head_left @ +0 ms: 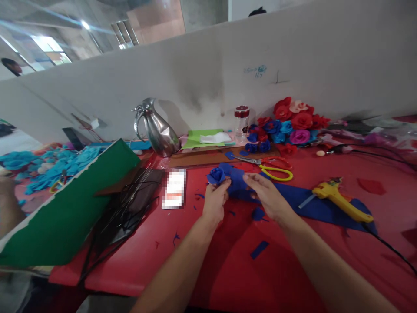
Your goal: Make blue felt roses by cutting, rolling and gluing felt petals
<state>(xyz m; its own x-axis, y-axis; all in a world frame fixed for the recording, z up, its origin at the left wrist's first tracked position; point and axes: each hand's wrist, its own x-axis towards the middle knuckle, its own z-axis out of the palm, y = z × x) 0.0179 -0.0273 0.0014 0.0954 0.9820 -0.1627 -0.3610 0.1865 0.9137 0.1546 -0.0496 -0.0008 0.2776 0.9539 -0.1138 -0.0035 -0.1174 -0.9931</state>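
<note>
A dark blue flower (216, 175) is pinched in my left hand (215, 201), its petals showing above the thumb and fingertips. Just right of it, my right hand (264, 194) has its fingers closed at the edge of a blue sheet (237, 180); what exactly is between the fingertips is too small to make out. More blue material (289, 195) stretches to the right on the red table (234, 278), under a yellow glue gun (340, 201). Scissors with yellow and red handles (276, 173) lie behind my right hand. Small blue scraps (259, 250) are scattered near my hands.
A metal jug (158, 130), a glass jar (241, 124) and a pile of colourful flowers (299, 121) stand along the wall. On the left are a green board (74, 208), dark wires, a phone-like white rectangle (174, 189) and light-blue pieces (65, 169). Someone's arm (9, 208) shows far left.
</note>
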